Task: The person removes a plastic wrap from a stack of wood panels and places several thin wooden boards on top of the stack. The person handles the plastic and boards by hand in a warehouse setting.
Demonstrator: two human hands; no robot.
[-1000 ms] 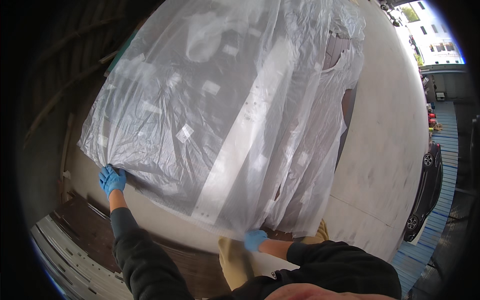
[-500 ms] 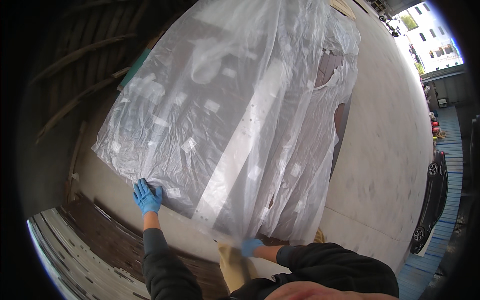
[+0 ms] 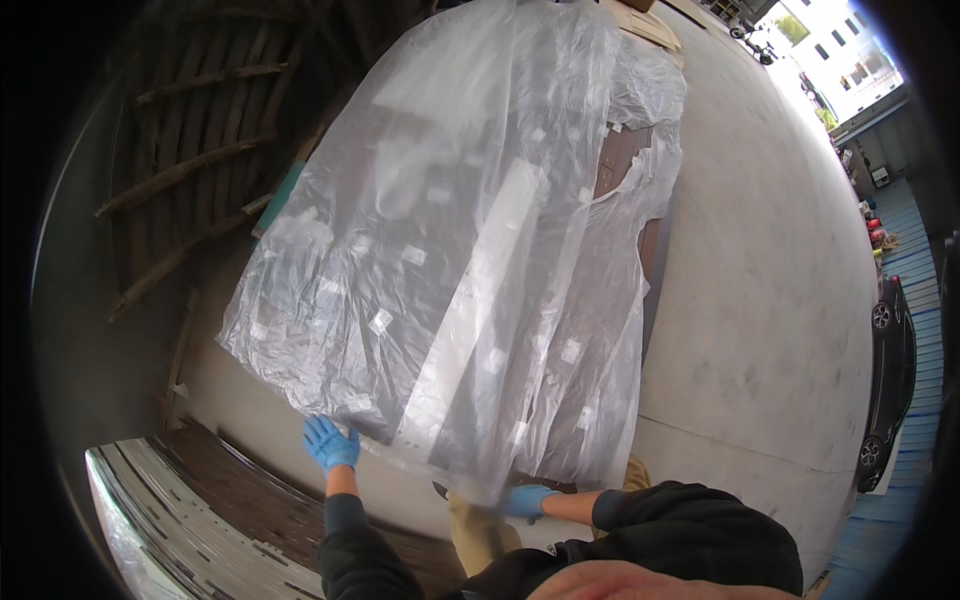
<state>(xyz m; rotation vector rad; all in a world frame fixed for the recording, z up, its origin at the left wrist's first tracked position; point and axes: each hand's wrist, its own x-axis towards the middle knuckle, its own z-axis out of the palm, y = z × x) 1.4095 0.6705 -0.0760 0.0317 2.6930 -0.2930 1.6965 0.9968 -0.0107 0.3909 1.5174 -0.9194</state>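
A large translucent plastic sheet (image 3: 440,290), wrinkled and dotted with small whitish patches, drapes over a broad stack. Through its torn right side show brown panels (image 3: 622,160). A long white strip (image 3: 470,310) runs slantwise beneath the film. My left hand (image 3: 332,443), in a blue glove, lies with its fingers stretched out at the sheet's near left edge. My right hand (image 3: 528,502), also gloved in blue, is closed at the near edge, where the film gathers beside it; its fingertips are partly hidden.
Brown and grey boards (image 3: 200,510) are stacked at the lower left. Wooden pallets (image 3: 190,170) lean in the dark on the left. Bare concrete floor (image 3: 750,260) stretches along the right, with a dark car (image 3: 886,370) beyond. Wooden pieces (image 3: 645,25) lie at the far end.
The view has shifted, so the stack's near left edge appears lower and further right. My left hand stays at the sheet's edge; my right hand appears slightly further right, still beside the film.
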